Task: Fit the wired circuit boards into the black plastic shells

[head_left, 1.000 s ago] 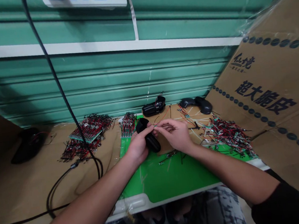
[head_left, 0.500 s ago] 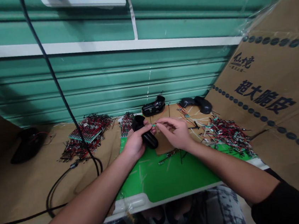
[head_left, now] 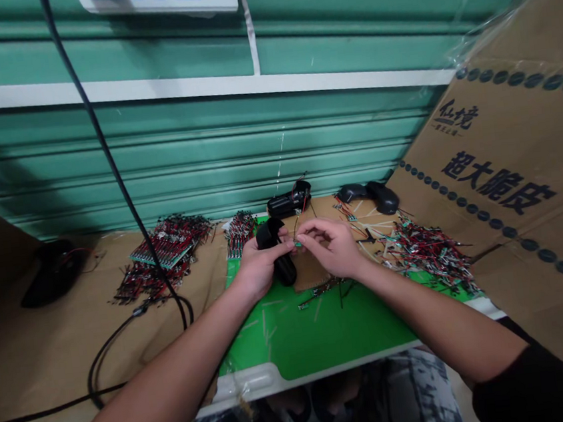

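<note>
My left hand [head_left: 256, 269] is wrapped round a curved black plastic shell [head_left: 286, 269], its thumb reaching over toward my right fingertips. Between the thumb and finger of my right hand [head_left: 333, 249] is a tiny green circuit board [head_left: 298, 243], with thin dark and red wires rising from it. The left thumb tip meets the board's near end, and the fingers partly cover it. Beneath both hands lie a piece of brown cardboard [head_left: 311, 272] and the green tabletop [head_left: 324, 334]. A few loose wired boards [head_left: 315, 295] rest just below the right hand.
Piles of wired boards lie at right [head_left: 432, 255] and left [head_left: 169, 243], with a smaller bundle [head_left: 240, 234] between. Black shells stand at the back [head_left: 288, 201], back right [head_left: 385, 197] and far left [head_left: 54, 272]. A black cable [head_left: 104, 149] hangs down; a cardboard box [head_left: 508, 167] stands right.
The small board has moved slightly down and right with my fingertips, and its wires now stand up above it. The shell in my left hand has shifted slightly.
</note>
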Tool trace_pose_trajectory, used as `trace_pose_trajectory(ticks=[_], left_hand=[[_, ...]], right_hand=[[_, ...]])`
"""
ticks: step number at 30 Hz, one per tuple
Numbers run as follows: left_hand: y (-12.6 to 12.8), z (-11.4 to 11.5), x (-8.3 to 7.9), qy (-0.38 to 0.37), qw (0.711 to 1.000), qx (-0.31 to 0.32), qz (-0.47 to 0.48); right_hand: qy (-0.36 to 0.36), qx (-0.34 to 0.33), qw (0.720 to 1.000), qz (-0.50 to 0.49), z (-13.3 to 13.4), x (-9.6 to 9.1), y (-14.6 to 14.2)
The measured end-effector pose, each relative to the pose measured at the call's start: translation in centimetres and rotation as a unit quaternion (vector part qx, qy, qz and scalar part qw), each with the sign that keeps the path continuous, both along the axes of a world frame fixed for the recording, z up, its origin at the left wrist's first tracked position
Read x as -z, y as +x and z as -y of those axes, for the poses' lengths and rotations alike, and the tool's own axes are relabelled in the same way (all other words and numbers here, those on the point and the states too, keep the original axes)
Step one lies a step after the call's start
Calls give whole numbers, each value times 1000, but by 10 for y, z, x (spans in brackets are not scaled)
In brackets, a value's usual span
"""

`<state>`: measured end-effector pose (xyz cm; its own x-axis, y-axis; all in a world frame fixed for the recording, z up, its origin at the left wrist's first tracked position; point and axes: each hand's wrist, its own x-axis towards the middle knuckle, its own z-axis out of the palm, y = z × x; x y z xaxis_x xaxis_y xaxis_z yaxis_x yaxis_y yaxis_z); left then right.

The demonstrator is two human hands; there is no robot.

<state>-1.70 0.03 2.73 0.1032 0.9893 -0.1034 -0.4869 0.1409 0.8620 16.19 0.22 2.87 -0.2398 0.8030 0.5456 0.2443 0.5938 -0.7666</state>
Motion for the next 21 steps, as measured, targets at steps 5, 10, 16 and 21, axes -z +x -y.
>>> trace_pose_trajectory(ticks=[5, 10, 16, 21], left_hand=[[0, -2, 2, -5, 1000, -5, 0], [-2, -4, 1, -25, 998, -10, 54], [-2, -2, -5, -32, 998, -12, 56], [-1, -1, -4, -36, 998, -5, 49]], right_hand=[[-26, -25, 999, 6, -2, -1, 3], [-33, -49, 997, -42, -2, -5, 5], [-95, -30, 994, -35, -9, 1, 6], [-138, -73, 986, -55, -14, 6, 6]])
